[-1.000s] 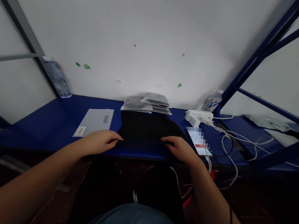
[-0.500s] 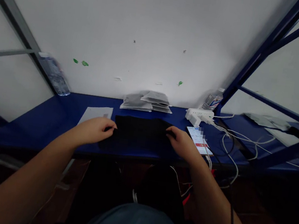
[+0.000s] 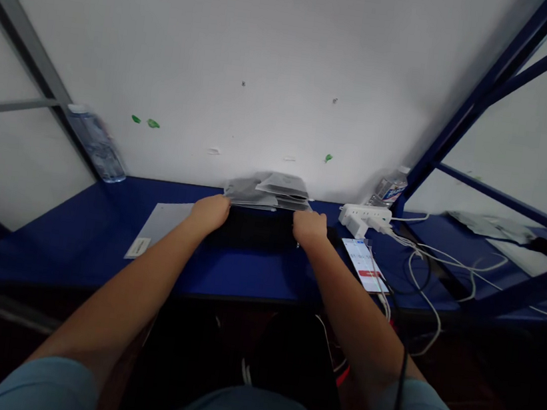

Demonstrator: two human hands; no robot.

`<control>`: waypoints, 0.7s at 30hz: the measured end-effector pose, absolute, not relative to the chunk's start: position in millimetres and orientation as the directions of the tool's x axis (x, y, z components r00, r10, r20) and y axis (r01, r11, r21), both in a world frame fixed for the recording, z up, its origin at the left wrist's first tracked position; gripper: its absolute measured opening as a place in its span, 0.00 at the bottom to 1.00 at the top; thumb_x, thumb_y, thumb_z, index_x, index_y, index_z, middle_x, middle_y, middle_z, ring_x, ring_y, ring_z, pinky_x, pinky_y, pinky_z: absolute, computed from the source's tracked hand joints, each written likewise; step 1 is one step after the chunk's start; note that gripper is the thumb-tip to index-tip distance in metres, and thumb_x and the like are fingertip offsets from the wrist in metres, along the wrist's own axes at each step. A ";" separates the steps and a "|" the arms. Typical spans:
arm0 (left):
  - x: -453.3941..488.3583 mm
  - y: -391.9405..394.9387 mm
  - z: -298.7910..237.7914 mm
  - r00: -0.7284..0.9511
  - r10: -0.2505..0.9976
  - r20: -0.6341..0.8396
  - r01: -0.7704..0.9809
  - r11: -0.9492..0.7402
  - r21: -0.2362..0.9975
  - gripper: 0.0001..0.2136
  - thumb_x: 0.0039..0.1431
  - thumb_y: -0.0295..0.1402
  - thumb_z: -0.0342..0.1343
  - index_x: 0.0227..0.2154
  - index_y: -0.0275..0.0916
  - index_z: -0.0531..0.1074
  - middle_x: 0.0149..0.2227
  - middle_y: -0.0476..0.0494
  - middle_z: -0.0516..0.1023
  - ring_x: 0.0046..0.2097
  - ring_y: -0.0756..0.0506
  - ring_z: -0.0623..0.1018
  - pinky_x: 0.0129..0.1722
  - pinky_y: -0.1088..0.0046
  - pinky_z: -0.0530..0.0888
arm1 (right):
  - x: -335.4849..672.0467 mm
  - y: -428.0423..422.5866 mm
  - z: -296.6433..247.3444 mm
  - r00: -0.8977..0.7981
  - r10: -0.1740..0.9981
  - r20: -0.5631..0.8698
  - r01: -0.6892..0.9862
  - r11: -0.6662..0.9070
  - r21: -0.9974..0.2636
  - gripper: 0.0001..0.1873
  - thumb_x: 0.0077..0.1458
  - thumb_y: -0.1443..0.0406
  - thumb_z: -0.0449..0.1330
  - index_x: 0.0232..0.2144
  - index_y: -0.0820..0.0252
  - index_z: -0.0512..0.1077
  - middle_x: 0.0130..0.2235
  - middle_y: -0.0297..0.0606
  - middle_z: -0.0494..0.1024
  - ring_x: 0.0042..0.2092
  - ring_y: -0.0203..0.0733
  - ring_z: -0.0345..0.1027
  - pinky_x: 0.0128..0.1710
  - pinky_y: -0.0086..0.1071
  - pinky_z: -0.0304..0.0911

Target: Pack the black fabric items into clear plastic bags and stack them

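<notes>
Head view, left to right: white envelope [image 3: 160, 225] flat on a blue table [image 3: 66, 246], just left of the left hand [image 3: 211, 212], its fingers [image 3: 213, 202] curled down on the left end of a folded black cloth [image 3: 255, 228]. Cloth: long axis crosswise, straight ahead, between both hands, equally near each. Right hand [image 3: 309, 228]: fingers on the right end; neither hand's grip can be told. Beyond: plastic packets [image 3: 268, 191]. Further right: phone [image 3: 364, 264], white power strip [image 3: 366, 214].

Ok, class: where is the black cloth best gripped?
Probably from above at the far edge of the cloth, one hand at each end: it lies flat on the table, and the left hand and right hand rest there.
</notes>
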State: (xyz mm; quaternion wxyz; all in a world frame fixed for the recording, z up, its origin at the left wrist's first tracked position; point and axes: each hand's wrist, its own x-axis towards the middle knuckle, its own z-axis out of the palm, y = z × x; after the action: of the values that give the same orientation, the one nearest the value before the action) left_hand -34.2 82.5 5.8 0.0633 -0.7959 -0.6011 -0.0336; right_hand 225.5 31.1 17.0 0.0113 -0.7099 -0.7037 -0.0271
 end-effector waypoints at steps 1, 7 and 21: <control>-34.3 83.6 2.6 0.274 0.949 0.159 0.962 -0.268 -0.057 0.18 0.68 0.31 0.44 0.47 0.33 0.79 0.49 0.28 0.81 0.50 0.35 0.81 0.49 0.62 0.75 | 225.6 31.6 11.8 0.018 0.997 0.073 1.000 -0.019 0.016 0.18 0.63 0.72 0.53 0.50 0.66 0.79 0.53 0.60 0.80 0.58 0.60 0.71 0.57 0.51 0.59; -28.8 65.6 0.1 0.384 0.814 0.437 0.893 -0.447 0.048 0.18 0.71 0.31 0.41 0.50 0.33 0.76 0.55 0.31 0.77 0.56 0.38 0.77 0.58 0.63 0.73 | 224.7 25.0 -2.3 0.019 0.913 0.409 1.000 -0.016 -0.010 0.21 0.66 0.70 0.48 0.55 0.67 0.74 0.58 0.61 0.74 0.58 0.62 0.65 0.61 0.54 0.53; -34.6 81.8 -18.5 0.474 0.870 0.136 0.867 -0.488 0.099 0.19 0.67 0.36 0.52 0.57 0.36 0.74 0.59 0.34 0.76 0.59 0.37 0.76 0.60 0.62 0.72 | 236.3 33.7 -11.2 -0.063 0.994 0.088 0.992 0.072 -0.103 0.21 0.67 0.60 0.53 0.57 0.63 0.73 0.57 0.55 0.76 0.57 0.57 0.71 0.56 0.45 0.66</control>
State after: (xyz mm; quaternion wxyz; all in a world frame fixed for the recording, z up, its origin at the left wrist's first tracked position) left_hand -34.6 81.8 -18.5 -0.0081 -0.8584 -0.5060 -0.0838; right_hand 236.3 33.7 -11.2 0.0674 -0.6812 -0.7290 0.0077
